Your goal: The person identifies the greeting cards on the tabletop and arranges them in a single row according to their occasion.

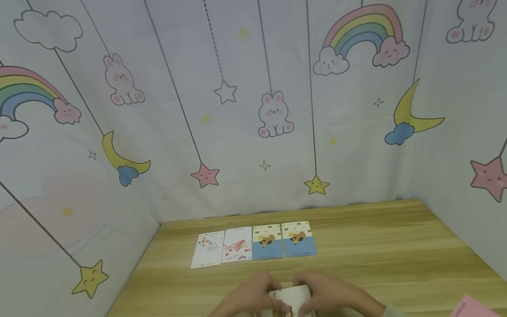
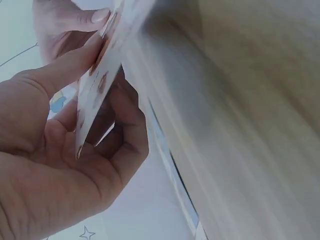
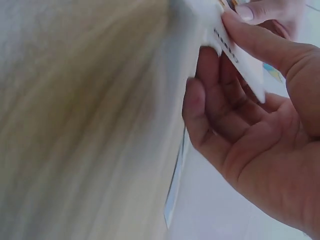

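Both hands hold a white card (image 1: pixel 295 294) with brown drawings at the table's near edge; whether other cards lie with it I cannot tell. My left hand (image 1: pixel 255 295) pinches its left side, thumb on the face and fingers curled behind. On the opposite side my right hand (image 1: pixel 332 291) grips it the same way, its thumb (image 3: pixel 265 42) near some dark print. Beyond the hands lies a row: a white card with flowers (image 1: pixel 209 250), a white card with a red paper plane (image 1: pixel 237 246), and two matching blue-and-cream cards (image 1: pixel 267 248) with a brown animal.
The wood-patterned table (image 1: pixel 376 246) extends to both sides of the hands. A pink printed item (image 1: pixel 469 307) lies at the lower right. Pale curtains (image 1: pixel 237 141) printed with rabbits, stars and rainbows enclose the back and sides.
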The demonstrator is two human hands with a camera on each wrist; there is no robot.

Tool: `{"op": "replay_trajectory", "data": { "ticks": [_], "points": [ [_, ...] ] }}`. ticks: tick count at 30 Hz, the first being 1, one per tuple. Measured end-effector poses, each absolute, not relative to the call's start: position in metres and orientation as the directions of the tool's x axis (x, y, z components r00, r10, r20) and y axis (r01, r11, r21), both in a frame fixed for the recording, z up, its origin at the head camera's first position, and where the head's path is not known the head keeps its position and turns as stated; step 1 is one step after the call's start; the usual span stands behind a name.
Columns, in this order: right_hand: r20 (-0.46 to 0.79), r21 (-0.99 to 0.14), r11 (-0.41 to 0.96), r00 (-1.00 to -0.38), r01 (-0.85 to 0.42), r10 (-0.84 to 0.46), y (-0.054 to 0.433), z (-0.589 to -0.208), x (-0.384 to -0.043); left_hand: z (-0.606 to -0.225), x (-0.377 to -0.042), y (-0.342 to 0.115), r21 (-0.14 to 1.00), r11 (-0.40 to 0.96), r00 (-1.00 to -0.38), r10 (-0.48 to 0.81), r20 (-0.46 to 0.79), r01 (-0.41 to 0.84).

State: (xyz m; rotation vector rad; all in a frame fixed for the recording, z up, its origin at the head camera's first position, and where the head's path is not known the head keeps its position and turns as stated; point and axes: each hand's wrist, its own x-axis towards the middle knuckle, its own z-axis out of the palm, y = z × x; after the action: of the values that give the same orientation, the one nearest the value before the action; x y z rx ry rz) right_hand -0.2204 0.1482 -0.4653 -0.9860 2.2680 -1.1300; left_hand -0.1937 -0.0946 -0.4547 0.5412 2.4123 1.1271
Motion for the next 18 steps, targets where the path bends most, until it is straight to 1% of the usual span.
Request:
{"op": "replay_trajectory", "data": {
  "ticks": [4,7,9,12,15,18],
  "points": [
    [0.003,-0.845,0.356,-0.671,-0.398,-0.742,0.157,-0.46,-0.227,-0.448,-0.2,-0.094,0.815,0.543,-0.821,0.548,-0.16,0.204],
    [0.05,-0.869,0.311,-0.693,-0.386,-0.719,0.163,-0.457,-0.232,-0.443,-0.204,-0.091,0.833,0.519,-0.836,0.531,-0.137,0.193],
    [0.071,-0.887,0.287,-0.722,-0.361,-0.688,0.167,-0.456,-0.233,-0.439,-0.206,-0.088,0.852,0.497,-0.855,0.503,-0.128,0.165],
    [0.076,-0.914,0.272,-0.785,-0.302,-0.615,0.171,-0.455,-0.234,-0.434,-0.21,-0.084,0.881,0.455,-0.895,0.437,-0.094,0.13],
    [0.044,-0.954,0.23,-0.846,-0.194,-0.532,0.174,-0.455,-0.233,-0.43,-0.216,-0.079,0.903,0.42,-0.935,0.347,-0.067,0.092],
    [0.001,-0.981,0.172,-0.882,-0.093,-0.472,0.177,-0.455,-0.232,-0.427,-0.223,-0.073,0.93,0.364,-0.962,0.267,-0.055,0.048]
  ]
}}
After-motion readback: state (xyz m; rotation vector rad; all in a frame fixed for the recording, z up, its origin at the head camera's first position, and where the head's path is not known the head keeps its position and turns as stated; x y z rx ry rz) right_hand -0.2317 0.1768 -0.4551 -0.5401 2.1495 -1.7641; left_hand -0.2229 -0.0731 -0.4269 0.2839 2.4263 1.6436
